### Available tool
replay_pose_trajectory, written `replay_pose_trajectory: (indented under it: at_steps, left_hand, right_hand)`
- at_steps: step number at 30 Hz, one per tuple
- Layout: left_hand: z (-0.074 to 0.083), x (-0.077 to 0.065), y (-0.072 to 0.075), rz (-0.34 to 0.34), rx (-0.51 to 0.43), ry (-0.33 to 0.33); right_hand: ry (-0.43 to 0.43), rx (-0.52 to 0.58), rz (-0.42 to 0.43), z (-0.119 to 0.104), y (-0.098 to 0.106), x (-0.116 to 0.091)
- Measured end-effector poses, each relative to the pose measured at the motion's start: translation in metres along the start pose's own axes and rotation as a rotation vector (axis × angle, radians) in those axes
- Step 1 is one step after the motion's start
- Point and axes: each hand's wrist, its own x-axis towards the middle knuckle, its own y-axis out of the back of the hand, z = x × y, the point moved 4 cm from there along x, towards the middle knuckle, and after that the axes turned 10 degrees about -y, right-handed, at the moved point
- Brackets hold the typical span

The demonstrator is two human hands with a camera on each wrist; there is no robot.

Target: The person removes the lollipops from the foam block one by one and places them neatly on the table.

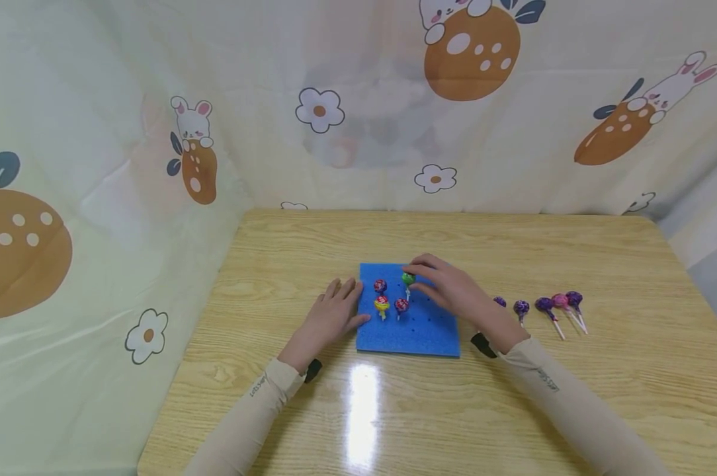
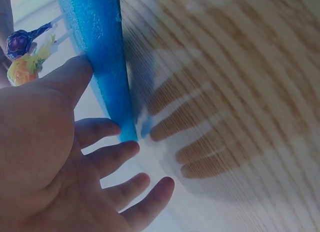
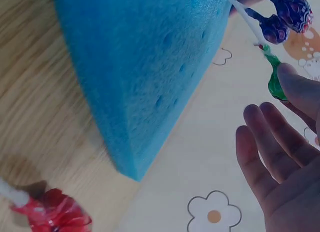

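Note:
A blue foam block (image 1: 412,337) dotted with small holes lies on the table. My right hand (image 1: 448,284) pinches the green lollipop (image 3: 275,84) by its candy end, thumb on the wrapper; its stick points down into the foam. Three more lollipops stand upright in the block: a yellow one (image 1: 382,303), a purple-and-red one (image 1: 401,305) and another dark one (image 1: 379,285) behind. With fingers spread, my left hand (image 1: 333,314) rests at the block's left edge. In the left wrist view its thumb (image 2: 75,76) touches the foam.
Right of the block, several lollipops lie on the wooden table (image 1: 632,370), among them a pink one (image 1: 559,301) and a purple one (image 1: 522,307). My right forearm passes close to the nearest. A patterned curtain (image 1: 370,152) hangs behind the table.

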Motion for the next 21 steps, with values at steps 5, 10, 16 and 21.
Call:
replay_pose_trajectory:
  at_steps: [5, 10, 16, 21]
  left_hand:
    - [0.000, 0.000, 0.000, 0.001, 0.001, -0.002]
    - [0.002, -0.001, 0.001, 0.000, -0.009, 0.002]
    - [0.003, -0.002, 0.004, 0.002, -0.053, 0.006]
    - [0.004, -0.003, 0.006, 0.003, -0.061, 0.004]
  right_hand:
    - [-0.052, 0.059, -0.074, 0.007, 0.000, -0.003]
    - [-0.037, 0.123, -0.117, 0.016, -0.004, -0.004]
    - [0.002, 0.170, -0.138, 0.024, -0.006, -0.005]
    - [-0.017, 0.184, -0.160, 0.026, -0.005, -0.008]
